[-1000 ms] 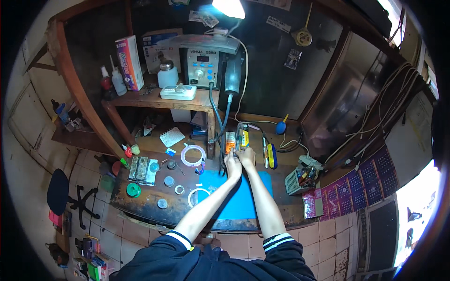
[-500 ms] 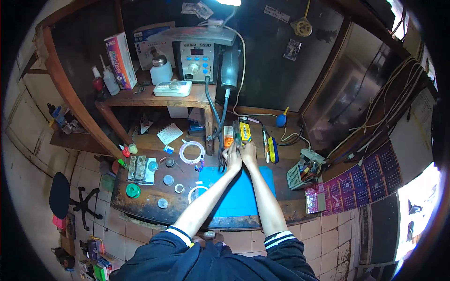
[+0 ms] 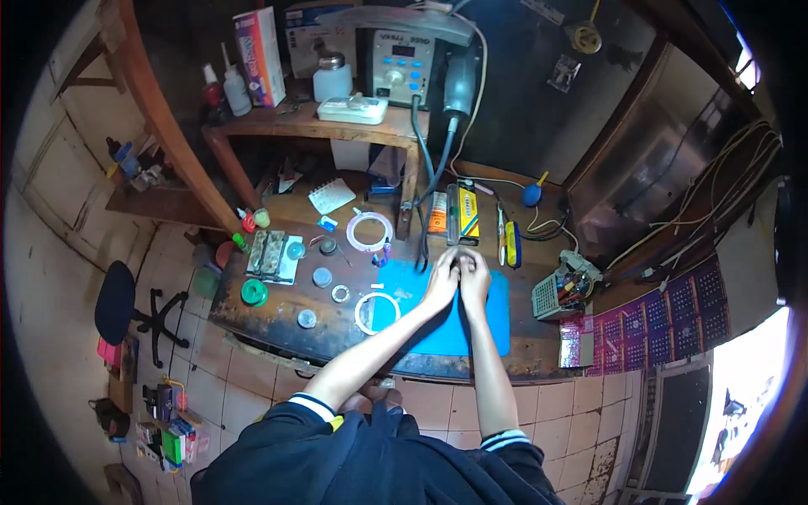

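My left hand (image 3: 441,284) and my right hand (image 3: 474,278) meet over the back part of a blue mat (image 3: 492,332). Both have curled fingers around something small and dark that I cannot make out. Just beyond them lie an orange package (image 3: 437,217), a long dark clear-topped case (image 3: 453,215) and a yellow box (image 3: 468,223). Dark cables (image 3: 425,248) hang down to the left of my fingers. A white ring (image 3: 376,296) overlaps the mat's left side.
The wooden desk (image 3: 539,353) also holds a purple-white ring (image 3: 370,215), small tins (image 3: 322,276), a phone jig (image 3: 269,252) and a tool basket (image 3: 547,303). A soldering station (image 3: 400,67) stands on the shelf (image 3: 295,126). A blue air blower (image 3: 532,194) is at the back right.
My hands have drawn back from the orange package and dark case toward me, over the mat, their fingers now curled together. The whole view has shifted, with the desk higher and further right.
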{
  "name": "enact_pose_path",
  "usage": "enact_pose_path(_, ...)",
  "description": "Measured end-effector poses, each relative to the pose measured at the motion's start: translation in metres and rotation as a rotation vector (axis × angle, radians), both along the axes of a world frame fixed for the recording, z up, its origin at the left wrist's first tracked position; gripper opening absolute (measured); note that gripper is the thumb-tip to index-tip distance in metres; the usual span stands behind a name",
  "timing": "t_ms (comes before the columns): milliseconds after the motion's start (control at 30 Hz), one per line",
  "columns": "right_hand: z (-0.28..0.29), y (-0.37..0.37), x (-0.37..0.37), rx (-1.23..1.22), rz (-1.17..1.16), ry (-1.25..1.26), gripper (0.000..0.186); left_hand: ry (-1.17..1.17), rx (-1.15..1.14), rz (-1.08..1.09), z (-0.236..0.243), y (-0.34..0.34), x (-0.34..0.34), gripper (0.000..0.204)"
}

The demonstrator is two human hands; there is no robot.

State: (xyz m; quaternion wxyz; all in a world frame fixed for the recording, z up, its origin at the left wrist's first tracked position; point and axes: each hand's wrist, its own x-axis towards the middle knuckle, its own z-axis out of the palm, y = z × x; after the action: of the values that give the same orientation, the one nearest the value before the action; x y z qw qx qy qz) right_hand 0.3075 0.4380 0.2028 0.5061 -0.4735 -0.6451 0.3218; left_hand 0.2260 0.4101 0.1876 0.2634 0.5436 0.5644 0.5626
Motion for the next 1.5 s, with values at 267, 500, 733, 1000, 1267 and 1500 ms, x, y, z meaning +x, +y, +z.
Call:
enact_pose_path(267, -0.016, -0.115, 0.015, -0.485, 0.161, 0.123, 0.017, -0.341, -0.338, -0.314, 0.035, -0.148, -0.079, 0.034)
enact_pose_path(500, 0.017, -0.1, -0.044, -0.175, 0.277, -0.073, 0.019, -0.208, -0.183, 0.081, 0.037, -0.152, -0.148, 0.028)
enact_pose_path(733, -0.012, -0.052, -0.101, 0.124, 0.308, -0.316, 0.037, 0.298, -0.05, 0.089, -0.004, -0.064, -0.154, 0.037)
enact_pose_path(1000, -0.004, -0.053, -0.117, 0.135, 0.229, -0.509, 0.024, 0.376, -0.068, 0.002, -0.008, -0.052, -0.162, 0.028)
enact_pose_path(1267, 0.087, -0.099, -0.131, 0.378, 0.294, -0.331, 0.022, 0.232, 0.188, -0.009, 0.091, -0.109, -0.188, 0.029)
enact_pose_path(1500, 0.198, -0.097, -0.196, 0.817, 0.15, -0.337, 0.019, 0.341, 0.56, 0.235, 0.207, -0.121, -0.245, 0.029)
